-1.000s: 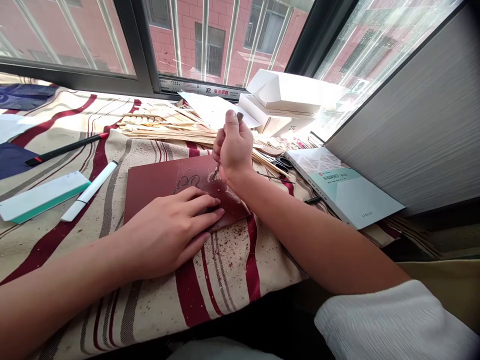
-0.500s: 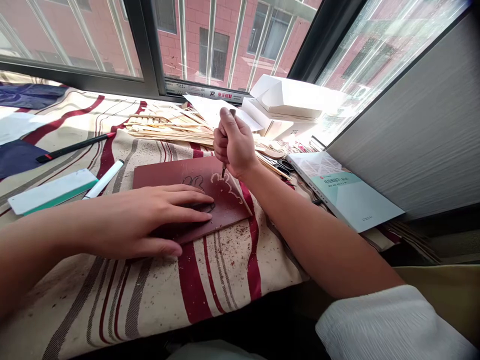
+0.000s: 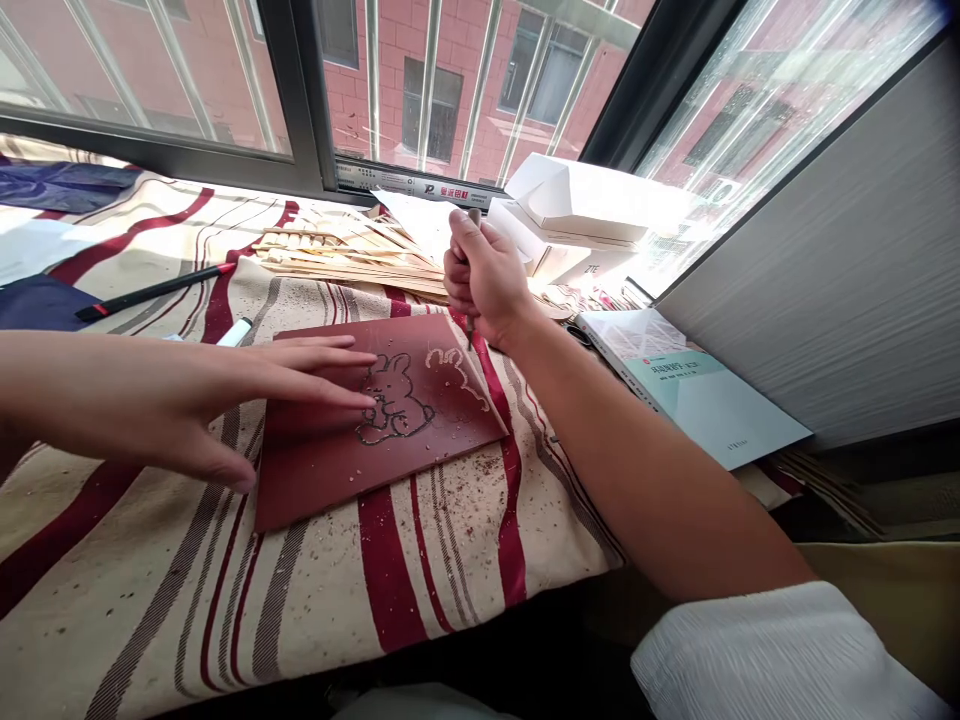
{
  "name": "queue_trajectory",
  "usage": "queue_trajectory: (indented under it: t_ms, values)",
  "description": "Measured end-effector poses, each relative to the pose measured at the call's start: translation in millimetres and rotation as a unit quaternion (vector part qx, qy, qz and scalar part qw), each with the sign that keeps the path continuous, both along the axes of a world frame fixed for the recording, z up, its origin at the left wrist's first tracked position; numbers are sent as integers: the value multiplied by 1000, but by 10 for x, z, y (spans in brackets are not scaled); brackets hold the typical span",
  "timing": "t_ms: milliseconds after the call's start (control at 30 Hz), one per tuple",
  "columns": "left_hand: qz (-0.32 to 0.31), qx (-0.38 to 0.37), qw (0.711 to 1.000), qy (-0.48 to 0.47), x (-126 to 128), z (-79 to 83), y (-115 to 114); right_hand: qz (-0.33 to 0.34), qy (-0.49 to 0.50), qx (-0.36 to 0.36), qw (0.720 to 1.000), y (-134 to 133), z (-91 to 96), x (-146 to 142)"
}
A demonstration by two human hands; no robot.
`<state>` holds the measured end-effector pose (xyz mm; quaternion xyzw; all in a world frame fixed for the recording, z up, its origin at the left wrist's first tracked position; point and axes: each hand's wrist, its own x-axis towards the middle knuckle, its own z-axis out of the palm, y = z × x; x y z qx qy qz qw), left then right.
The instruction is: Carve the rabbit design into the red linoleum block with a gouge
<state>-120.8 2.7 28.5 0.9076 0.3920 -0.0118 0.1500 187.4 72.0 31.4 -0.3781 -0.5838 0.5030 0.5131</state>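
Our right hand [image 3: 484, 280] curls its fingers tight round a carving tool [image 3: 471, 325], the handle mostly hidden in the fist. Our left hand [image 3: 187, 400] has lifted away, fingers spread, uncovering the rabbit outline [image 3: 394, 400] on the red lino sheet [image 3: 450, 420] at lower centre.

A cream cloth [image 3: 322, 600] with red and grey stripes covers a surface beneath a window, flecked with reddish shavings [image 3: 457, 500]. At centre lies a dark red carving sheet [image 3: 315, 490], a rabbit outline cut into it. A black pen [image 3: 150, 293] and a navy fabric piece [image 3: 41, 305] lie at left. Wooden strips [image 3: 345, 265] and white ZTE boxes [image 3: 577, 240] line the window; a pale green book [image 3: 712, 400] rests at right.
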Motion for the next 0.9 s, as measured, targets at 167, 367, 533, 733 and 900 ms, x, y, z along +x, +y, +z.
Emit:
queue_trajectory:
  t_ms: [167,367,533,733,900]
  values:
    - [32,-52,998,20,172,-31,96,83,-495,125,856,-348,377,275]
    - [59,6,998,26,322,-178,234,254,-655,113,703,-943,342,552]
    - [83,42,995,25,478,-145,181,264,-649,135,701,-1009,234,711]
    - [172,94,979,45,500,-13,109,131,-763,228,591,-855,114,719]
    - [210,110,971,38,535,-7,87,47,-736,180,651,-749,-12,678]
